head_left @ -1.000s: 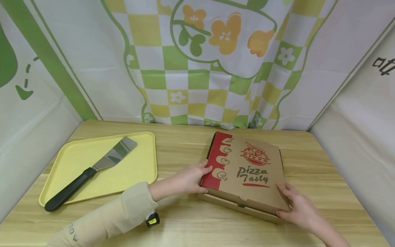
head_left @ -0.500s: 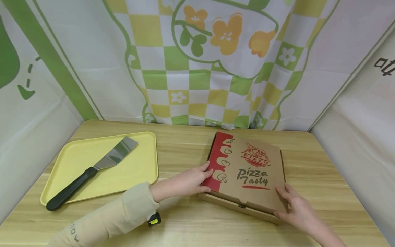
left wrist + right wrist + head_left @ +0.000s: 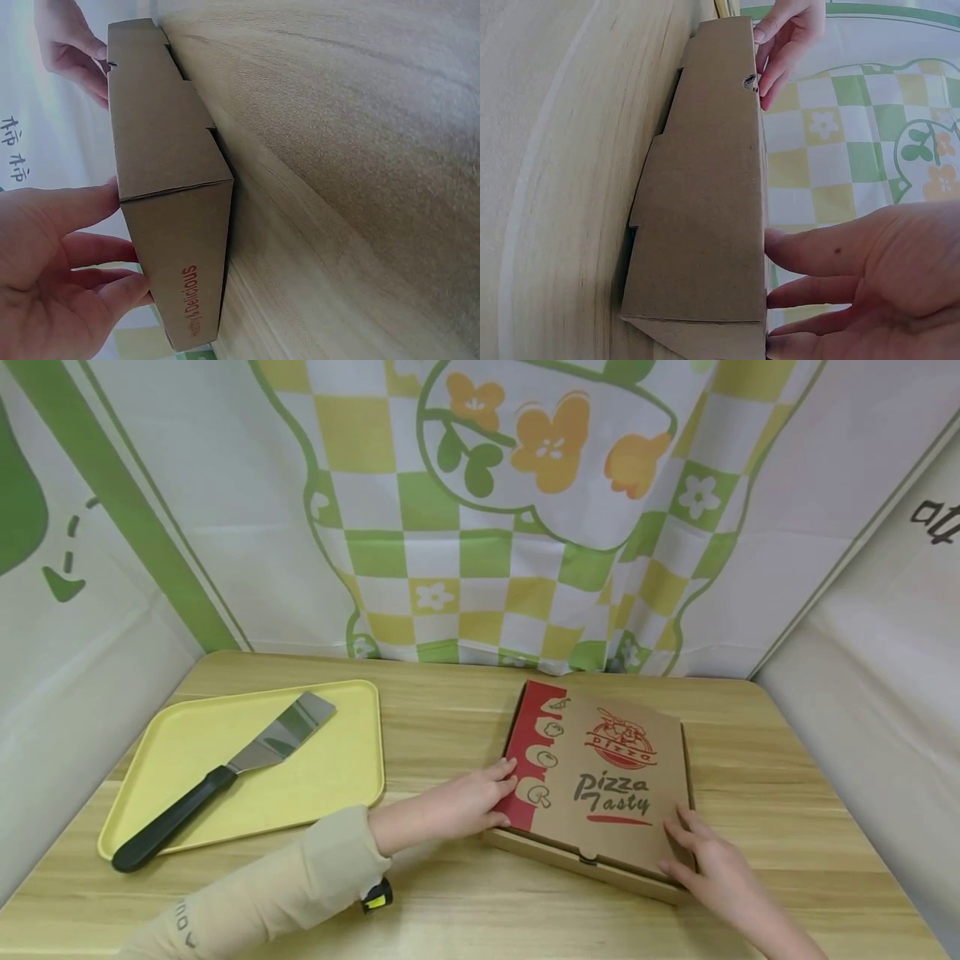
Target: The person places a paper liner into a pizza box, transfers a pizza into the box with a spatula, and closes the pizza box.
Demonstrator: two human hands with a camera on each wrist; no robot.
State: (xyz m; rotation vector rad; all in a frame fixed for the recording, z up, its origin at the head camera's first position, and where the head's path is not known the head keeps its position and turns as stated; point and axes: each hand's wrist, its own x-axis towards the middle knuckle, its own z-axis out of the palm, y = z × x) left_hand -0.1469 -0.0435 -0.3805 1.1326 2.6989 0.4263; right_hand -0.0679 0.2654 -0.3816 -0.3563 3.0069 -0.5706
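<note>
A brown cardboard pizza box (image 3: pixel 615 777) with a red printed strip lies flat on the table, its lid down. My left hand (image 3: pixel 465 802) touches the left edge of the lid near the front corner, thumb and fingertips against the top edge. At the opposite side, the fingertips and thumb of my right hand (image 3: pixel 716 864) rest on the lid's right edge. In the left wrist view the front wall (image 3: pixel 161 120) of the box stands closed, and the left hand (image 3: pixel 52 270) has its fingers loosely bent against the rim. The right wrist view has the right hand (image 3: pixel 885 277) at the near corner.
On the left lies a yellow tray (image 3: pixel 337 752) with a metal spatula (image 3: pixel 281 735) across it, its black handle reaching over the tray's front edge. White walls and a checked, flowered cloth (image 3: pixel 480 552) border the wooden table (image 3: pixel 450 902).
The front of the lid has sunk slightly onto the box. Both hands have followed it down a little, and my right hand has shifted slightly left. The tray and spatula stay in place.
</note>
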